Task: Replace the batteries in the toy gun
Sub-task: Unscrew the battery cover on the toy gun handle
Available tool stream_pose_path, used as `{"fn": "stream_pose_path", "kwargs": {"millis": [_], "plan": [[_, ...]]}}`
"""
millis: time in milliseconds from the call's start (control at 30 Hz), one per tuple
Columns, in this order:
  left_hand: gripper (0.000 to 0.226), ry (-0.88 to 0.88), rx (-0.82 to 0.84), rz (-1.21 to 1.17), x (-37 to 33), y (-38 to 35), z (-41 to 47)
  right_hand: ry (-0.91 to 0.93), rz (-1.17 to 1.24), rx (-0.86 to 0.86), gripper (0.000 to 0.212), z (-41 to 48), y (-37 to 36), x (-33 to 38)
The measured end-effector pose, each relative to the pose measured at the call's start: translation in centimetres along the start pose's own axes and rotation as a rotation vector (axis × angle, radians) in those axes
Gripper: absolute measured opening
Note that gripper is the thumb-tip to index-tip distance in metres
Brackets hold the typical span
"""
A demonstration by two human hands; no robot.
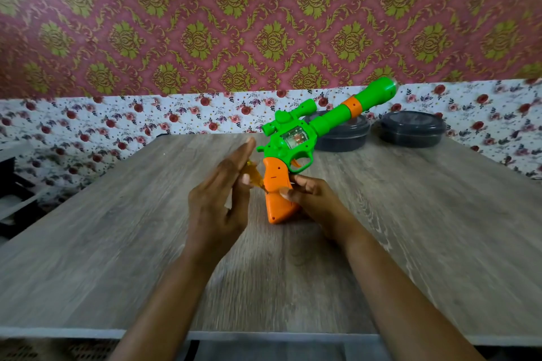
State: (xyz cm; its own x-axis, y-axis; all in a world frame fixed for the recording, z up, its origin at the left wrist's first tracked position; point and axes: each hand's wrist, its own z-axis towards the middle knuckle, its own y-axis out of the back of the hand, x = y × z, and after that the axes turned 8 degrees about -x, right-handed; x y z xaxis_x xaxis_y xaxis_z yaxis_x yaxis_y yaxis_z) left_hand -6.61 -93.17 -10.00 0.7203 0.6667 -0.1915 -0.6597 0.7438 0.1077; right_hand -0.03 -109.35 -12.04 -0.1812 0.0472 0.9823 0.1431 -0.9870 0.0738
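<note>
A green toy gun (296, 138) with an orange grip (275, 184) stands butt-down on the wooden table (410, 228), its barrel pointing up and to the right. My right hand (313, 199) grips the orange grip from the right side. A small yellow see-through screwdriver (253, 174) is pinched between the thumb and straight fingers of my left hand (217, 202). Its tip meets the left edge of the grip. My fingers hide most of the screwdriver.
Two dark round lidded containers (343, 135) (410, 129) sit at the table's far edge behind the gun. A floral cloth (117, 126) and patterned wall lie beyond. Dark shelving (11, 184) stands off the table's left side.
</note>
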Motion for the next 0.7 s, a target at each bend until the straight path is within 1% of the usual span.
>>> {"fn": "stream_pose_path", "kwargs": {"millis": [100,200,267,333,433,567,700], "plan": [[0.038,0.018,-0.045,-0.012,-0.02,-0.07,0.01,0.013,-0.007,0.002,0.034,0.05,0.04,0.0],[0.034,0.083,-0.136,0.001,0.16,0.13,-0.05,0.019,0.012,0.018,0.032,0.16,-0.03,-0.06],[0.03,0.107,-0.165,0.007,0.37,0.17,-0.07,0.016,0.019,0.024,0.033,0.14,-0.07,-0.11],[0.023,0.074,-0.158,0.034,0.47,0.1,-0.14,0.013,0.013,0.021,0.035,0.05,-0.09,-0.06],[0.019,0.026,-0.149,0.019,0.35,0.01,-0.08,0.014,0.011,0.009,0.035,-0.03,-0.03,0.09],[0.027,0.015,-0.144,0.041,-0.09,0.01,0.07,0.01,0.016,0.004,0.036,-0.09,0.03,0.06],[0.026,-0.007,-0.136,0.038,-0.23,0.18,0.0,0.012,0.011,0.009,0.037,-0.03,-0.13,0.08]]}}
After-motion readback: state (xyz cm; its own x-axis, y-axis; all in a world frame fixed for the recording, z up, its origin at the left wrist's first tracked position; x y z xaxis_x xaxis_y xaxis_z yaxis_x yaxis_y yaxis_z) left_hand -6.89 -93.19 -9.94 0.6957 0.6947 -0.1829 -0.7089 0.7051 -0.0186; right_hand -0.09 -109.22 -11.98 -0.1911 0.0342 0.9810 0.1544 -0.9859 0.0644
